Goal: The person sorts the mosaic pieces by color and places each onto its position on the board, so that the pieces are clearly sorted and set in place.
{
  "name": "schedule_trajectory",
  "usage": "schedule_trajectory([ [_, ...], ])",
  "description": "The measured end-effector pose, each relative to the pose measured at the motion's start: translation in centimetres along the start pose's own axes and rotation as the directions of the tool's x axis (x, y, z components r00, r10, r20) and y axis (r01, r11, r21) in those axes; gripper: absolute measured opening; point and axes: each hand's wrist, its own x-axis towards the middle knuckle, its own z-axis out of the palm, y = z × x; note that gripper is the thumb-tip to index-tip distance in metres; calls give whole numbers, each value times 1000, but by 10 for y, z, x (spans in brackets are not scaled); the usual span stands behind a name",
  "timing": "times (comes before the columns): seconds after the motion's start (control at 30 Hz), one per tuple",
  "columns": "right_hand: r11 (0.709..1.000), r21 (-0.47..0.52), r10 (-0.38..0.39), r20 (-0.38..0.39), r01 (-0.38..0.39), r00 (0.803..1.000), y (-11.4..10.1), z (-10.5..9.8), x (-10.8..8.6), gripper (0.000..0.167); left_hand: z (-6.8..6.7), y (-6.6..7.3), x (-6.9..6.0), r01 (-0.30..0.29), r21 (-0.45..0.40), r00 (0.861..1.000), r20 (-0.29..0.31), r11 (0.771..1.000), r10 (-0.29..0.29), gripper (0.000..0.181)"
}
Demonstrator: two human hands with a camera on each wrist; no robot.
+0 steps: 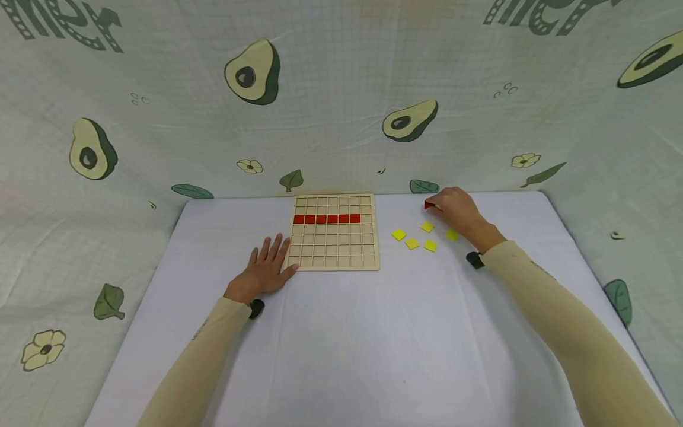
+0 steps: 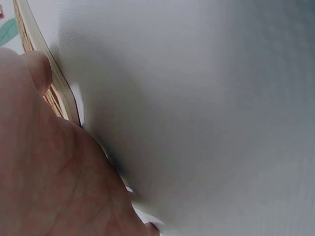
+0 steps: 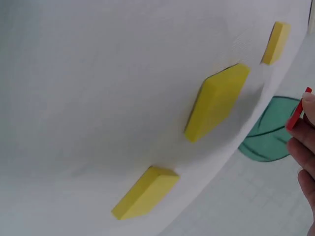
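The head view shows the full layout: a square board [image 1: 333,244] lies flat near the far edge of the bench [image 1: 347,332], with the left hand [image 1: 265,270] at its left edge and the right hand [image 1: 461,213] to its right. Fingers of the left hand are extended and spread, released, with the hand resting flat on the bench and touching the board's edge. Fingers of the right hand grasp a single red tile [image 1: 428,204], held above the bench near its far edge, to the right of the board. The right wrist view adds that this tile is pinched on edge, thumb against fingers, and that the yellow tiles [image 1: 412,244] have thick, straight sides; it frames three, whereas the head view shows five. The left wrist view exposes the board's pale, wood-like side. The board is divided by raised ridges into square cells; a row of six red tiles [image 1: 327,219] occupies the third line from the far side, starting at the left. The bench has a smooth white covering. Behind it hangs a creased cloth [image 1: 331,130] printed with avocados, leaves and flowers. Both sleeves [image 1: 197,356] are plain beige.
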Motion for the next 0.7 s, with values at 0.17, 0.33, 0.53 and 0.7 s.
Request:
schedule_trajectory([
  [0.17, 999, 17, -45, -33, 46, 998, -9, 1, 4, 26, 1, -1, 0, -4, 3, 1000, -4, 1000, 4, 85],
  [0.33, 998, 29, -62, -45, 63, 997, -17, 2, 7, 29, 0, 0, 0, -2, 5, 1000, -4, 1000, 2, 85],
  [0.53, 996, 35, -79, -65, 81, 995, -27, 2, 9, 29, 0, 0, -1, -3, -1, 1000, -6, 1000, 3, 85],
  [0.7, 993, 27, -111, -77, 114, 991, -38, 2, 14, 29, 0, 0, -1, -5, 0, 1000, -6, 1000, 5, 85],
])
